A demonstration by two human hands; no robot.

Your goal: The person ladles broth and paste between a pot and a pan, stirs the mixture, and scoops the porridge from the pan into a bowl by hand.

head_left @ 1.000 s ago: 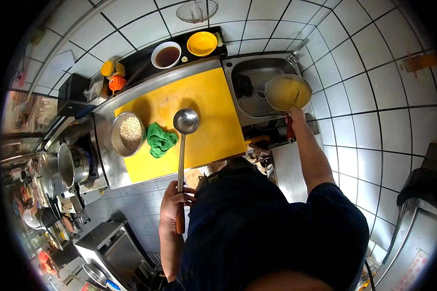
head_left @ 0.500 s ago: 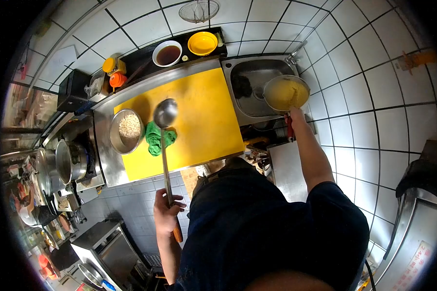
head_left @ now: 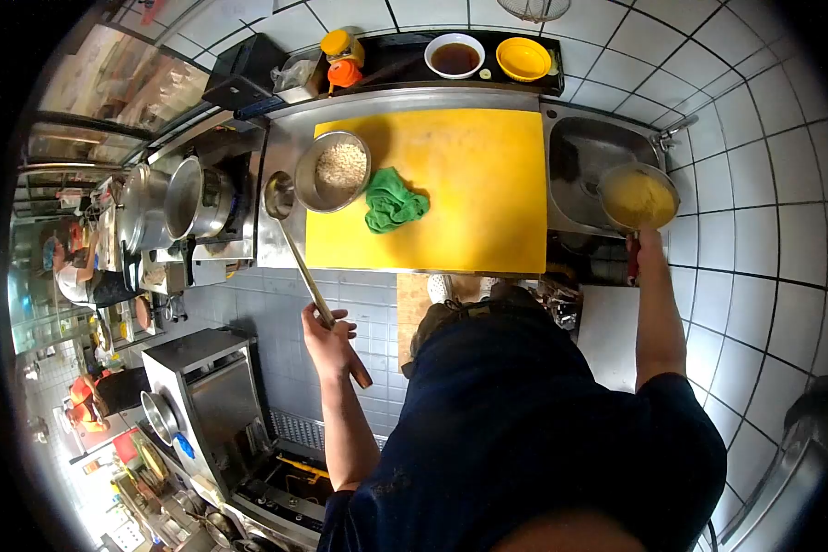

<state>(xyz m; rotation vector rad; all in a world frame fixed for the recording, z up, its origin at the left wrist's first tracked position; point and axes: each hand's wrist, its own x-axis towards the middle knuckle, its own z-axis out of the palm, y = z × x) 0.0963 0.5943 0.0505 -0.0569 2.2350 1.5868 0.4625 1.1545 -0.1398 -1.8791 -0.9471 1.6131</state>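
My left hand [head_left: 329,345] is closed around the handle of a long metal ladle [head_left: 304,264] with a wooden grip. The ladle's bowl hangs over the steel strip left of the yellow cutting board [head_left: 488,193]. Close to it, a steel bowl [head_left: 311,195] of pale chopped food [head_left: 341,166] stands at the board's left edge. A crumpled green cloth [head_left: 395,201] lies on the board beside that bowl. My right hand [head_left: 649,241] grips a round pan [head_left: 638,196] with a dark red handle, held over the right part of the sink [head_left: 584,198]. Something yellowish shows inside the pan.
A black shelf [head_left: 396,55] behind the board carries a white bowl of dark liquid [head_left: 455,57], a yellow bowl [head_left: 523,59] and lidded jars [head_left: 342,55]. Pots [head_left: 196,198] stand on the stove at left. A steel cabinet [head_left: 207,396] stands behind at lower left. Another person [head_left: 74,274] is far left.
My view has turned left, so the scene sits further right. The ladle has swung left, from over the board beside the green cloth to the far side of the steel bowl. The pan stays over the sink.
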